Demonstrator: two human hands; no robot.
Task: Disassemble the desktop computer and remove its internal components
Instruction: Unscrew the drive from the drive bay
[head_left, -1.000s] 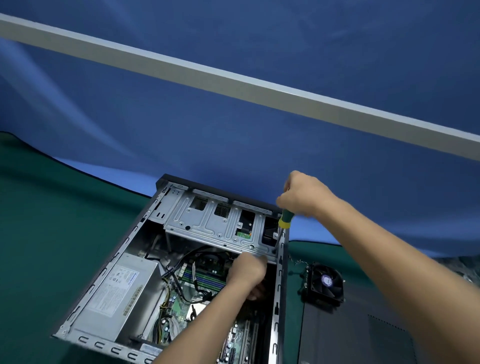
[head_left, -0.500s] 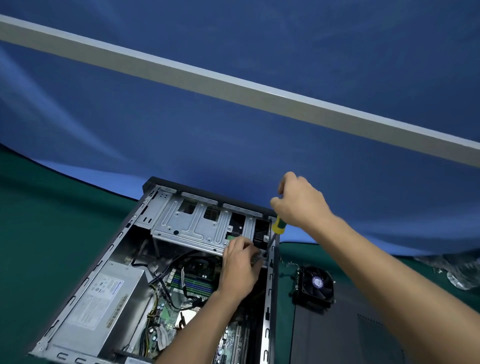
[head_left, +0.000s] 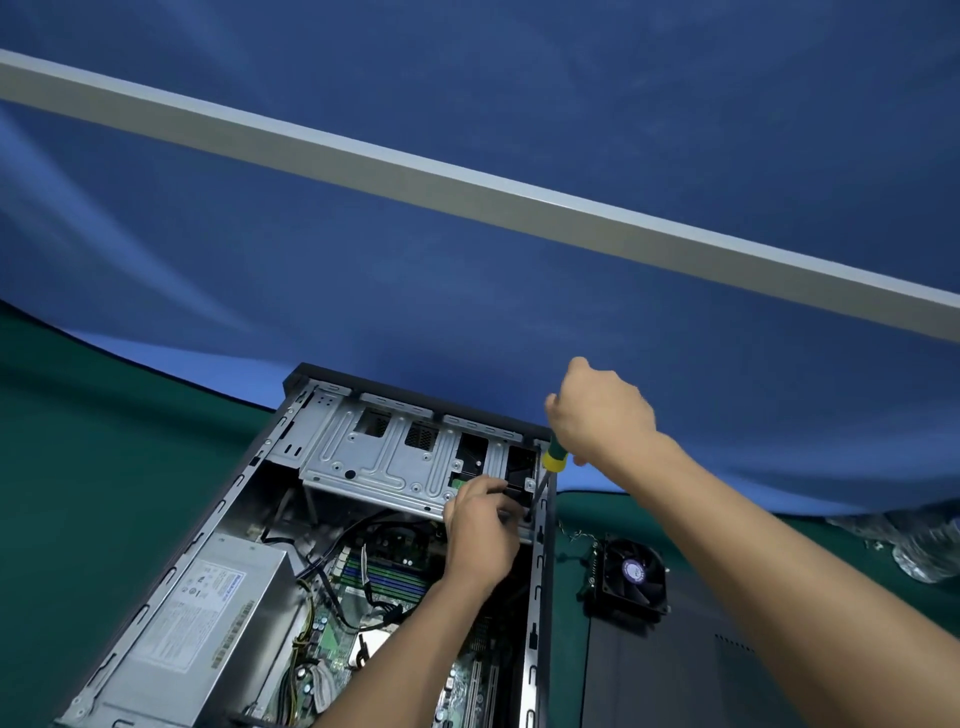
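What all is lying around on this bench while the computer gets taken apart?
computer case: one, grey and black, open, centre
drive cage: one, silver, far end of case
power supply: one, grey, near-left corner inside case
motherboard: one, green, on case floor, with cables
cooler fan: one, black, on table right of case
side panel: one, dark grey, flat right of case
screwdriver: one, green and yellow handle, tip down at cage's right edge
left hand: at cage's right end
right hand: grips screwdriver handle
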